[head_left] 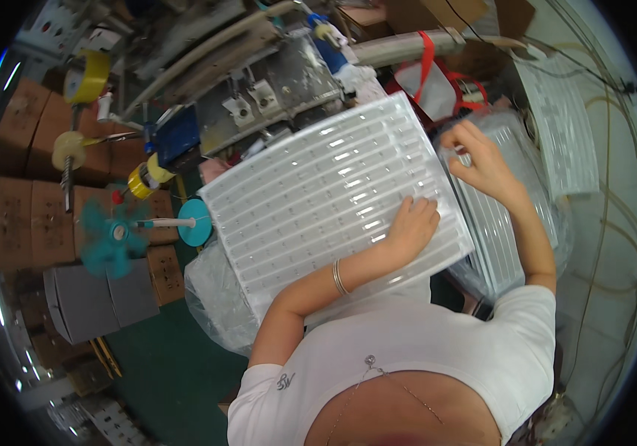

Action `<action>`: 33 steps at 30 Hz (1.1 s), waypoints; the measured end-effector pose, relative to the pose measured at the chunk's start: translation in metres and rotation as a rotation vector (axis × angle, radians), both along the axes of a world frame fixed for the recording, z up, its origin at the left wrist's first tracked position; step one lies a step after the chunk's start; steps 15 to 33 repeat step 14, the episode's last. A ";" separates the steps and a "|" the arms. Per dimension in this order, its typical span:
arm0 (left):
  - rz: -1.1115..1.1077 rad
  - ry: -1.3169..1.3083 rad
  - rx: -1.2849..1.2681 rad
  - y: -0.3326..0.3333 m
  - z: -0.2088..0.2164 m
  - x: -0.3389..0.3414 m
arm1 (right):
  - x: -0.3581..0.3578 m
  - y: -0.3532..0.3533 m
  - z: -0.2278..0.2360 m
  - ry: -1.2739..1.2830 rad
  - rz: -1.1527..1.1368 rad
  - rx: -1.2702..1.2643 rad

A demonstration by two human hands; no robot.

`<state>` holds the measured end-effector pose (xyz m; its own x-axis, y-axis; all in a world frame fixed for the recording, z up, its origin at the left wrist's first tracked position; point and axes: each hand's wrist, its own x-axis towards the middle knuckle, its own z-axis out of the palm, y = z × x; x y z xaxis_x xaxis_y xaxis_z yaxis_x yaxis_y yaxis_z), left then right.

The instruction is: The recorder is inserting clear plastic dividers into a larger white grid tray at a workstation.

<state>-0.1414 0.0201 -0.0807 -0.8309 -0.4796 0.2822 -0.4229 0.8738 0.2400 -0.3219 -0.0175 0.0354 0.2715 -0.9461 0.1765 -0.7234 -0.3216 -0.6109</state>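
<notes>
Roughly midway by the look: left hand (pixel 413 227) lies flat, fingers loosely curled, pressing the right edge of the top clear tray (pixel 333 195), while right hand (pixel 482 160) pinches, half-closed, at the tray stack (pixel 508 223) beside it, more trays left.

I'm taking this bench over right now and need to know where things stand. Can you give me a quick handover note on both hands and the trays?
Left hand: resting flat on the large clear plastic tray, near its right edge, holding nothing.
Right hand: raised over the stack of trays at the right, fingers pinched; whether it holds anything is too small to tell.
The large tray lies on plastic bagging in front of the person.
Another ribbed tray lies farther right.
Done or left: cannot be judged from this view.
</notes>
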 end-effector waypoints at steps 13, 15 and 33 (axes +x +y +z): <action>0.948 0.500 -0.128 -0.104 0.076 0.139 | 0.044 -0.066 0.000 -0.542 -0.074 -0.124; 1.009 0.461 -0.259 -0.115 0.090 0.147 | 0.057 -0.068 0.007 -0.498 -0.045 -0.125; 1.009 0.461 -0.259 -0.115 0.090 0.147 | 0.057 -0.068 0.007 -0.498 -0.045 -0.125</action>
